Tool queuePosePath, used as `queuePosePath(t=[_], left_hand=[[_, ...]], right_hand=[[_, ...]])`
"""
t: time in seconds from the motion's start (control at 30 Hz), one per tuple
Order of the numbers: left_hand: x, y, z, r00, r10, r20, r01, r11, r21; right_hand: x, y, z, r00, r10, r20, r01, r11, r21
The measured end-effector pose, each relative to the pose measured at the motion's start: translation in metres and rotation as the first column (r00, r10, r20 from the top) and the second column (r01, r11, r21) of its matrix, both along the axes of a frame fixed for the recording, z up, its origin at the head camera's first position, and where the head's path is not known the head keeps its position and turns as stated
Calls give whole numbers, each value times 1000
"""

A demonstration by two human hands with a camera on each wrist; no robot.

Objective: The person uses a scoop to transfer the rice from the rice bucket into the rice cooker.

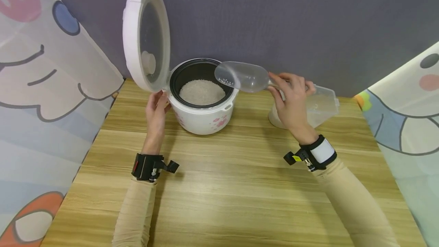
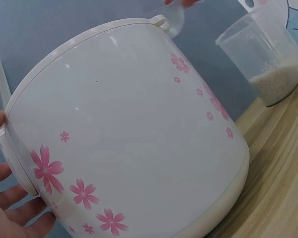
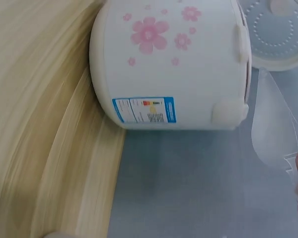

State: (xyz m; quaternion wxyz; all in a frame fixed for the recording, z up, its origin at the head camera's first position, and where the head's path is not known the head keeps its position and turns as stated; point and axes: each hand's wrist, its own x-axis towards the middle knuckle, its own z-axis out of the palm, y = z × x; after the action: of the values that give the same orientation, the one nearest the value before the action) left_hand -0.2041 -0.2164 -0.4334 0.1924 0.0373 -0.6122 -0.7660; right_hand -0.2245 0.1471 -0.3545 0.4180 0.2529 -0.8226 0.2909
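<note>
A white rice cooker (image 1: 201,119) with pink flowers stands with its lid (image 1: 146,39) raised. White rice (image 1: 202,92) lies in its dark inner pot (image 1: 181,73). At the cooker's left side, my left hand (image 1: 157,111) holds the side handle (image 2: 17,166), thumb above and fingers below. My right hand (image 1: 291,96) grips the handle of a clear plastic scoop (image 1: 252,77). The scoop's tip is over the pot's right rim, with a few grains inside. Behind the right hand stands a clear plastic measuring cup (image 1: 322,104), holding rice at its bottom.
The wooden table (image 1: 236,186) carries the cooker and the cup. A grey wall (image 1: 274,18) rises behind them, and cartoon-print cloth (image 1: 44,71) hangs along both sides. A blue-edged label (image 3: 144,110) is on the cooker's side.
</note>
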Motion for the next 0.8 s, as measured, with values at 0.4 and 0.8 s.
queuePosePath(t=[0.4,0.8], left_hand=[[0,0,0,1000,3,8,-3,1000,6],[0,0,1,1000,-3,10,3,1000,9]], right_hand=[[12,51,-4,993,-64,98,64,998,-1],[19,114,-2,981,-132,145,126,991,49]])
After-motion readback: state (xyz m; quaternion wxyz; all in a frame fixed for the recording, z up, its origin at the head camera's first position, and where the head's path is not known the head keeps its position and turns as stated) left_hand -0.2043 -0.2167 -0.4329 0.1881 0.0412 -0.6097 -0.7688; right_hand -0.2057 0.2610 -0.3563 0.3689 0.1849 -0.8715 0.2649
